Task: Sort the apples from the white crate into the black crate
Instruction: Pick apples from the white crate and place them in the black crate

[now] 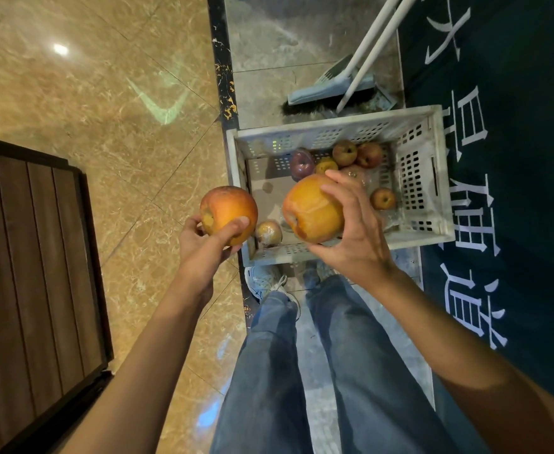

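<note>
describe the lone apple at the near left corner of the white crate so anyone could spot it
Find the white crate on the floor. In its near left corner, beside the left hand, sits a small pale apple. It looks shiny, and lies apart from the far cluster.

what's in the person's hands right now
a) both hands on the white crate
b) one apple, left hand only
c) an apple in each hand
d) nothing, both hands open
c: the left hand grips one apple and the right hand another apple, above the white crate.
</note>
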`<action>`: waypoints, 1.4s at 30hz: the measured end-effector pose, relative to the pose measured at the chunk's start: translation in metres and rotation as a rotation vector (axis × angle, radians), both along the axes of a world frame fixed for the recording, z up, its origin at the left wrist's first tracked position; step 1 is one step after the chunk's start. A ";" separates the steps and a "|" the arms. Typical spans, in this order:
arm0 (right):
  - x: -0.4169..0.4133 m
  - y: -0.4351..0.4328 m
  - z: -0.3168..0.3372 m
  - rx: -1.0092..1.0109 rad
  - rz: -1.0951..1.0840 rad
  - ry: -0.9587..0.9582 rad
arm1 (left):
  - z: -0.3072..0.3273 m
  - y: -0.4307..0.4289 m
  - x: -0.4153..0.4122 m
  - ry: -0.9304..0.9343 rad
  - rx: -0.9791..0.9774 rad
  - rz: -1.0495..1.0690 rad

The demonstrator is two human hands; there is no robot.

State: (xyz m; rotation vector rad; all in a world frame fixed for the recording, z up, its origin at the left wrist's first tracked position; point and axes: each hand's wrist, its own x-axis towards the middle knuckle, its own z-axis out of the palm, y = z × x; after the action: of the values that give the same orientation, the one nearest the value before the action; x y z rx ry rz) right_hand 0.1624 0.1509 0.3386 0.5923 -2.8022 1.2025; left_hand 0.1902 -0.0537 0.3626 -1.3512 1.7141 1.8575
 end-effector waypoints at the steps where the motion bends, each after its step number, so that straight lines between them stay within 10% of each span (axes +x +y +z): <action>1: 0.001 -0.001 0.003 -0.011 -0.024 -0.049 | 0.003 0.000 0.000 -0.001 -0.007 -0.006; 8: -0.003 -0.012 0.040 -0.260 -0.347 -0.700 | 0.053 0.004 0.000 -0.005 -0.047 -0.052; 15: -0.006 0.005 0.112 -0.377 -0.429 -0.932 | 0.121 0.021 0.013 0.013 -0.049 -0.119; 26: 0.045 0.058 0.190 -0.462 -0.883 -0.898 | 0.163 0.033 0.008 0.024 0.120 -0.357; 42: 0.291 -0.020 0.237 -1.377 -1.855 -0.489 | 0.209 0.076 0.052 -0.053 0.279 -1.337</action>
State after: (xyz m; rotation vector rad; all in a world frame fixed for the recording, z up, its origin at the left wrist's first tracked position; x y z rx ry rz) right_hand 0.4530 0.1309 0.5754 -1.8455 -0.7642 1.8198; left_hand 0.2421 0.0225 0.5715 0.0135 1.5482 1.1183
